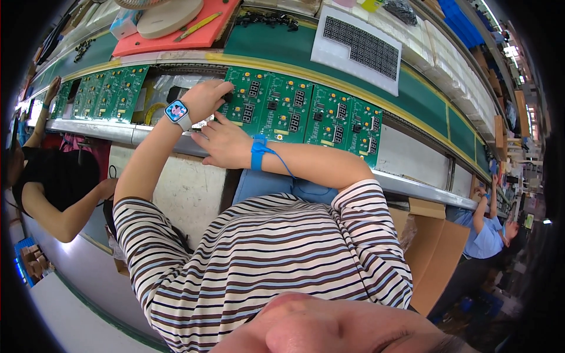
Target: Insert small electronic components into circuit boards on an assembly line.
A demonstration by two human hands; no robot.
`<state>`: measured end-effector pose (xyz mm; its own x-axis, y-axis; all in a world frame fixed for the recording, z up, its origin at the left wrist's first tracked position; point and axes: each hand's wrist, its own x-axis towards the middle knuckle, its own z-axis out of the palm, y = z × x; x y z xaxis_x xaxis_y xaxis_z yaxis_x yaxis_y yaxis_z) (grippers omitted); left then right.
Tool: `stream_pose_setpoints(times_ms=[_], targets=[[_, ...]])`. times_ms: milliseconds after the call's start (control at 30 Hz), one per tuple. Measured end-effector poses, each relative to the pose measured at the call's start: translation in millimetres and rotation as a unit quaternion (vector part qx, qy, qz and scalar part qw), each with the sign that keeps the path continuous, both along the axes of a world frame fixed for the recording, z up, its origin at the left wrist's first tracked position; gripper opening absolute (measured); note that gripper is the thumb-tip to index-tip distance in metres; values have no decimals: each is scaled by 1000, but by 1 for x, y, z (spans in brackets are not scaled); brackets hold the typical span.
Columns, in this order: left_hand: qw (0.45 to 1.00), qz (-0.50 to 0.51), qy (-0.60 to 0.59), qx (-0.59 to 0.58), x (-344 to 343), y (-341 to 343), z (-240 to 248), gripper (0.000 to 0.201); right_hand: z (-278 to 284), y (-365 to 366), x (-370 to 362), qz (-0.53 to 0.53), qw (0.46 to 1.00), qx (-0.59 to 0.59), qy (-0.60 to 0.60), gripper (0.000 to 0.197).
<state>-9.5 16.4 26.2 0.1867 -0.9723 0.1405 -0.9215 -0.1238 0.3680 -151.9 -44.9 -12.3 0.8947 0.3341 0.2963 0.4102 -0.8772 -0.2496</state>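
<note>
At the left edge of a row of green circuit boards (289, 97), my left hand (203, 99) reaches in with its fingers bent and closed at a small black component (228, 96); the fingers partly cover it. My right hand (226, 144) is just below, at the near edge of the leftmost board. Its fingers are apart, the index pointing up near the left thumb, and I see nothing held in it. A smartwatch (176, 111) is on my left wrist, and a blue wrist strap (258, 154) with a cord is on my right. Black digit displays and yellow buttons sit on the boards.
More green boards (112, 94) lie along the line to the left. Beyond the rail are a white foam tray of black displays (359, 50), a pile of black parts (268, 20) and a red foam mat (200, 29). A cardboard box (435, 259) stands at right. Co-workers sit on both sides.
</note>
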Motion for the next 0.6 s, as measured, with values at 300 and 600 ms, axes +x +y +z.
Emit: stream_pose_setpoints(times_ms=[300, 600], targets=[[999, -50, 13, 0, 11, -2, -4, 23, -5, -1, 2, 7, 1000, 12, 19, 64], [998, -5, 66, -4, 7, 4, -3, 38, -5, -3, 1, 7, 999, 41, 6, 64]])
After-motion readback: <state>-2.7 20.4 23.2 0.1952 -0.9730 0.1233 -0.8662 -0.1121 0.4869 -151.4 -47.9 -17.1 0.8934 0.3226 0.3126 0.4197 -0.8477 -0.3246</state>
